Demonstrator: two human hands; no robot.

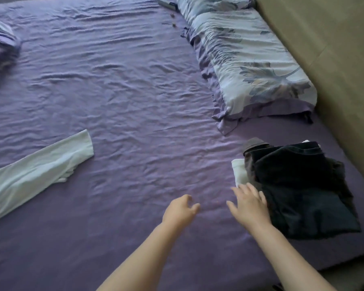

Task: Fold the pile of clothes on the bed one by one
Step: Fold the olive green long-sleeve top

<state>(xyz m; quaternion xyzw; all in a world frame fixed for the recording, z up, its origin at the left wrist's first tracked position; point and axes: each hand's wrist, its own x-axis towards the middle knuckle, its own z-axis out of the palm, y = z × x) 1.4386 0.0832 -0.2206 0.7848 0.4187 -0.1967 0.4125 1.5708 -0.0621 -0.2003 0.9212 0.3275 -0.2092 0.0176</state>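
The right hand's fingers (247, 191) are spread and nearly straight, their tips at the near edge of the dark folded stack (298, 185), holding nothing; whether they press the cloth or sit just beside it I cannot tell. The right hand (250, 204) lies flat and low over the bed sheet (135, 101), which reads to me as patting or squaring the stack, not picking it up. The left hand (180, 208) hangs close beside it over bare sheet, its fingers loosely curled around nothing, probably idle while the right one tidies.

The stack sits near the right edge of the bed, dark garments on top with a white folded piece (239, 173) poking out on its left side and a grey bit (254, 143) at the far corner. Keeping it off to the side makes sense, since it leaves the middle of the bed as open working room.

Well apart on the left, a long pale garment (34, 166) lies stretched flat, running off the left edge of view; I take it for the next piece waiting to be folded, though only part of it shows. Beyond, a floral pillow (250, 66) lies along the headboard (334, 59), and a rolled purple bundle (0, 45) sits at the far left edge. Both arms are bare, reaching out from where the person stands at the bedside
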